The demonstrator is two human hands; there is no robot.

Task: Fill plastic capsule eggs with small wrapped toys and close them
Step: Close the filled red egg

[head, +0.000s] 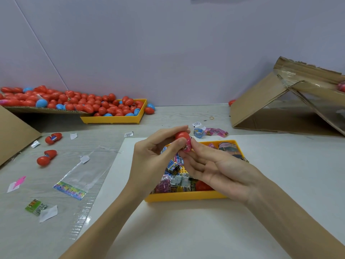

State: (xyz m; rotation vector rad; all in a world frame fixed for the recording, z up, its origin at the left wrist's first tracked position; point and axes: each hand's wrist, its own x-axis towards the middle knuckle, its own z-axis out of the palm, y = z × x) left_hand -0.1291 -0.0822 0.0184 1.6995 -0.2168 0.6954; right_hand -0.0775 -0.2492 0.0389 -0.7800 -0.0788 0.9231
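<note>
My left hand (155,152) grips a red capsule egg half (182,135) between thumb and fingers, above the near yellow tray (186,196). A pink wrapped toy (187,146) sticks out of the egg's lower side. My right hand (211,167) pinches that toy with thumb and forefinger, its other fingers spread over the tray. The tray holds several wrapped toys (174,168) and a red egg part (202,186).
A far yellow tray (112,119) and a cardboard sheet (43,109) hold many red and blue eggs. Open red eggs (53,138) (45,157) lie at left beside wrappers and a clear bag (80,176). A cardboard box (280,109) lies tipped at right. Loose toys (211,132) lie behind the near tray.
</note>
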